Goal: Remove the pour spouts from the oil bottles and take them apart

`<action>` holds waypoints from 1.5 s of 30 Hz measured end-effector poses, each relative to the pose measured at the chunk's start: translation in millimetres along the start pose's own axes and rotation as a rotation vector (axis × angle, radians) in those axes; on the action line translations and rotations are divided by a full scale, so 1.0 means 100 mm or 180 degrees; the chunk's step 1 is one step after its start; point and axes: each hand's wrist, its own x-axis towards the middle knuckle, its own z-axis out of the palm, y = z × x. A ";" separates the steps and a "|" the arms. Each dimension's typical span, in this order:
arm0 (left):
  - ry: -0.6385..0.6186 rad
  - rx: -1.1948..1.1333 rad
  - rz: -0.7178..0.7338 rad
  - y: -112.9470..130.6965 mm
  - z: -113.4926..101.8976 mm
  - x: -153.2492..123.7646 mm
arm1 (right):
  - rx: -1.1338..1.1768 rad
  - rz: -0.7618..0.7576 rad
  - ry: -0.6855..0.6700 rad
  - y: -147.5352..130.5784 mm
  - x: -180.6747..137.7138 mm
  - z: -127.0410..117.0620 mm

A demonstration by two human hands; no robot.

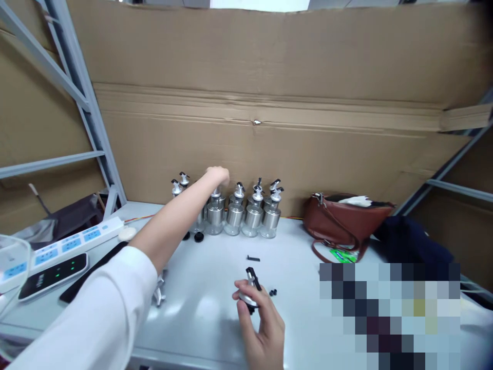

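My right hand point(259, 324) pinches a silver-and-black pourer spout point(249, 297) between thumb and fingers, above the front of the table. Its black flip lever points up. My left hand point(218, 176) is stretched out to the back, over a row of glass bottles with metal bands. It is right at the top of one bottle point(214, 216); its fingers are hidden, so any hold does not show. Other bottles, such as this one point(252, 220), carry similar spouts. A black lever piece point(253, 258) and small black caps point(273, 292) lie near my right hand.
Black round lids point(198, 237) lie before the bottles. Silver parts point(159, 290) are partly behind my left sleeve. At left are a power strip point(73, 241) and a black device point(54, 277). A brown bag point(346, 218) stands at right, before a cardboard wall point(292, 154).
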 end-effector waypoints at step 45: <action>0.1585 -0.4572 0.2358 0.01 1.55 -1.83 | -0.0669 -0.0752 -0.0086 -0.25 0.63 -0.23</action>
